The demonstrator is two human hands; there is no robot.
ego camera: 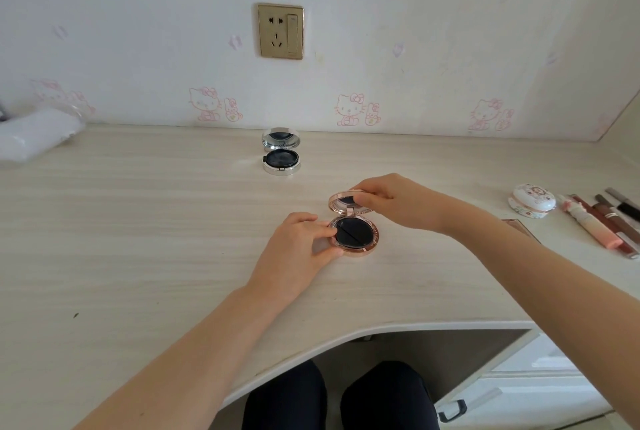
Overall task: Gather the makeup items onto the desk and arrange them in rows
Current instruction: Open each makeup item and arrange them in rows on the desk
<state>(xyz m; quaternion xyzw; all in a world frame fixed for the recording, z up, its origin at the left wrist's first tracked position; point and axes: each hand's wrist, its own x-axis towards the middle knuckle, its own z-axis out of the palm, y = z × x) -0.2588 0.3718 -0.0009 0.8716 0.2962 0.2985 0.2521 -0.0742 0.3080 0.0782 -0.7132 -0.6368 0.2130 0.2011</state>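
The silver compact (281,157) stands open near the wall. In front of it, mid-worktop (138,222), the left hand (298,249) pinches the base of the pink compact (356,235) between thumb and fingers. The right hand (384,201) pinches the rim of its raised lid. Best to make the left grip firm so the base cannot slide (the hinge looks small), then stand the lid up like the silver one's and align the two. Far right lie the floral case (532,200) and tubes (602,225).

Pale wood-grain desk (138,222), cartoon-cat wallpaper (381,49) (pink prints), 1 gold wall socket (280,31), white drawers (530,391)
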